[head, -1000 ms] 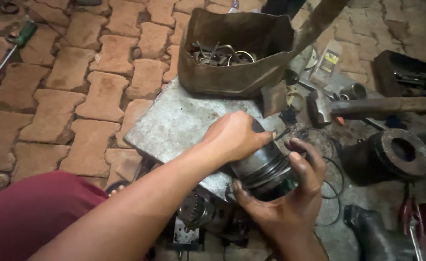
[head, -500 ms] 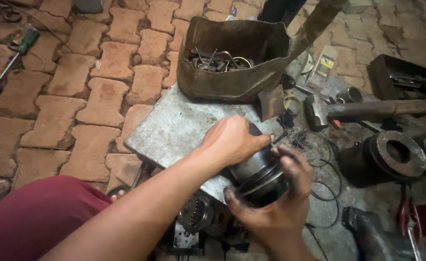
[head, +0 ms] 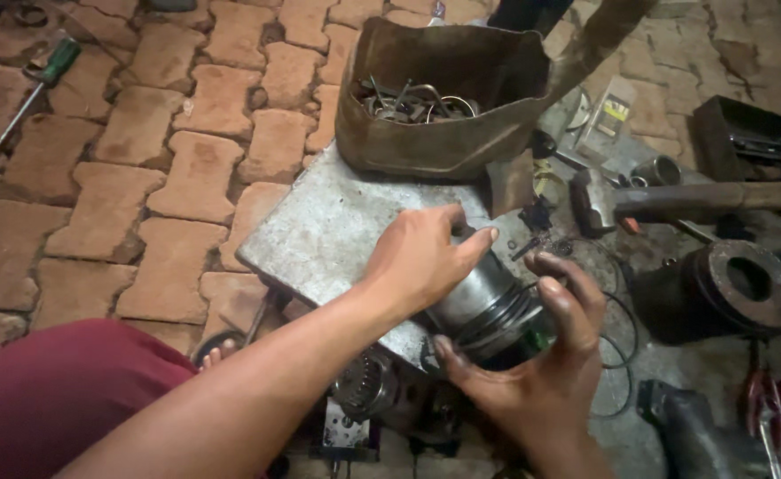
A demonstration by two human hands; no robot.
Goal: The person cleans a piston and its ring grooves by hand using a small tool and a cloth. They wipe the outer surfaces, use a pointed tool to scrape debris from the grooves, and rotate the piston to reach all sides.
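Brick paving all round, reddish interlocking blocks, so this is a floor-level workshop setup — everything's spread on the ground.

Nearest the camera is a maroon-clad knee (head: 62, 399), then the two forearms reaching forward. Both hands are on a grey metal piston (head: 488, 302) with dark rings near its lower end. Its long axis runs diagonally, upper-left to lower-right. The left hand (head: 421, 257) comes over the top and wraps the plain upper end, fingers curled round it. The right hand (head: 532, 372) cups the ringed end from below, thumb at the underside and fingertips over the rings, so both grips are closed on the same part, right hand nearer the camera. Under it sits a geared metal assembly (head: 364, 390), partly hidden.

The piston lies at the near right corner of a grey slab (head: 319, 235) resting on the bricks. Thin wire rings (head: 616, 355) lie just right of the hands.

Further out: a brown tub (head: 435, 98) of rings and bits at the slab's far edge, a hammer (head: 674, 204) and a dark cylinder (head: 736, 288) to the right, a green-handled screwdriver (head: 31, 93) far left
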